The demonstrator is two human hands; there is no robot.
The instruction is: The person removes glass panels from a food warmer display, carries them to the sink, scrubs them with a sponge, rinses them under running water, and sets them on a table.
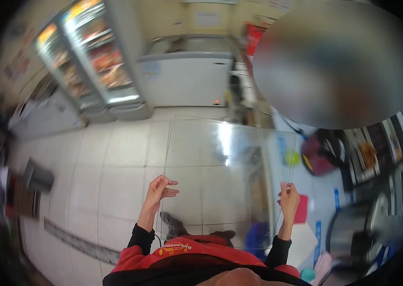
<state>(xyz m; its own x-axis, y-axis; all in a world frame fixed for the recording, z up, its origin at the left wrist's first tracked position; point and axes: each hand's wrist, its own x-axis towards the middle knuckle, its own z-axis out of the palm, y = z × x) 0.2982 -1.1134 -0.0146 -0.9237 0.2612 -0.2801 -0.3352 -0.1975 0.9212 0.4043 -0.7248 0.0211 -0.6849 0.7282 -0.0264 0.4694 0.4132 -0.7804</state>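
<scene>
A large clear pane (223,186), glass or plastic, spans the space in front of my body, and the floor tiles and my shoes show through it. A bright light glares off its upper part. My left hand (156,190) pinches its left edge, thumb on the near face and fingers behind. On the opposite side my right hand (289,200) grips the right edge, with fingertips showing through the pane. Close to the right hand, a red square item (301,209) and a white item (302,245) lie on the light-blue counter (323,190).
A white chest freezer (187,81) stands ahead, beside glass-door fridges (103,57) stocked with goods. A grey bin (39,175) is at left, and a metal strip (82,242) crosses the floor. The counter holds a maroon-black appliance (323,152) and a large metal pot (354,231).
</scene>
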